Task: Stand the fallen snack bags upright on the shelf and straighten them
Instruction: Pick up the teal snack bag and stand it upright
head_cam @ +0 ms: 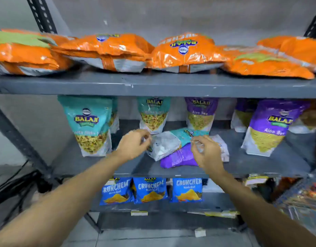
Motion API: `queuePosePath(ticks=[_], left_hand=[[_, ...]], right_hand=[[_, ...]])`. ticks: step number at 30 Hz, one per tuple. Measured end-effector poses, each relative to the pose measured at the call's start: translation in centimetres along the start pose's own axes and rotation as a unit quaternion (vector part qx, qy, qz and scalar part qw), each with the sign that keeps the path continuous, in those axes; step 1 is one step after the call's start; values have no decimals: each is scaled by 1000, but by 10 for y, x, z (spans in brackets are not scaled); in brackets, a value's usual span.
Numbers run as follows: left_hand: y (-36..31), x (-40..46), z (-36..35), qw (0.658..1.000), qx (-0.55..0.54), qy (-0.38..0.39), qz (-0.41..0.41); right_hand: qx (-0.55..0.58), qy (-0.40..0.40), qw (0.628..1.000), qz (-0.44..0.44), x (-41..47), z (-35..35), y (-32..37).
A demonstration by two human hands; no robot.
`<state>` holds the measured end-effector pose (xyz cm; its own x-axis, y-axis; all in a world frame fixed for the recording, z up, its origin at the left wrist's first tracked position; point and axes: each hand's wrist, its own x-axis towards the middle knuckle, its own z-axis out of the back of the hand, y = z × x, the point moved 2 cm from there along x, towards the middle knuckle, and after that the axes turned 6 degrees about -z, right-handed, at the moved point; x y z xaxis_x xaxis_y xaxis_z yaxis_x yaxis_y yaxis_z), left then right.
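On the middle shelf (251,166) lie two fallen bags in a small pile: a teal and white bag (167,144) on top, a purple bag (180,157) under it. My left hand (134,144) pinches the teal bag's left edge. My right hand (206,151) has its fingers closed on the pile's right side; which bag it holds is unclear. Upright teal bags stand at the left (91,125) and behind (153,113); upright purple bags stand behind (201,113) and at the right (271,127).
Several orange bags (107,50) lie flat on the top shelf (153,84). Blue Crunchem bags (150,189) stand on the lower shelf. Dark metal uprights (41,15) frame the rack. Cables lie on the floor at the left (14,184). More packets sit at the lower right (303,196).
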<state>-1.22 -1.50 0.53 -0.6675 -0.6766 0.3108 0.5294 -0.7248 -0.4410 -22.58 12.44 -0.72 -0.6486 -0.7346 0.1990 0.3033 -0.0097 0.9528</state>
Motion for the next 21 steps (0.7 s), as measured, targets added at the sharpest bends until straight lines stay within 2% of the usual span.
queuePosePath(ticks=[1,4,6,9,12,14,16,18,19,21], left_hand=[[16,14,-13,998,-38,12,51],[52,52,-39,969,-161,54,180],[73,71,-59,940,-240,97,221],[94,88,-79,913,-265,190,244],[116,97,-94,867,-319,250,291],[123,102,-100,843,-342,301,288],[125,107,-103,825,-362,333,280],[122,110,-108,813,-369,358,273],[118,110,-109,805,-381,370,264],[105,106,-110,790,-420,375,244]], right_hand=[[54,-16,995,-88,11,-9,-11],[121,-53,958,-254,32,-36,-25],[122,-68,936,-324,48,-45,-32],[178,-57,889,-418,65,-57,-39],[214,-16,873,-438,80,-69,-50],[208,-8,875,-437,92,-78,-54],[127,-24,887,-444,107,-87,-49],[-35,-17,925,-378,103,-90,-37],[-66,-6,931,-359,104,-88,-40],[-28,-18,930,-366,103,-90,-43]])
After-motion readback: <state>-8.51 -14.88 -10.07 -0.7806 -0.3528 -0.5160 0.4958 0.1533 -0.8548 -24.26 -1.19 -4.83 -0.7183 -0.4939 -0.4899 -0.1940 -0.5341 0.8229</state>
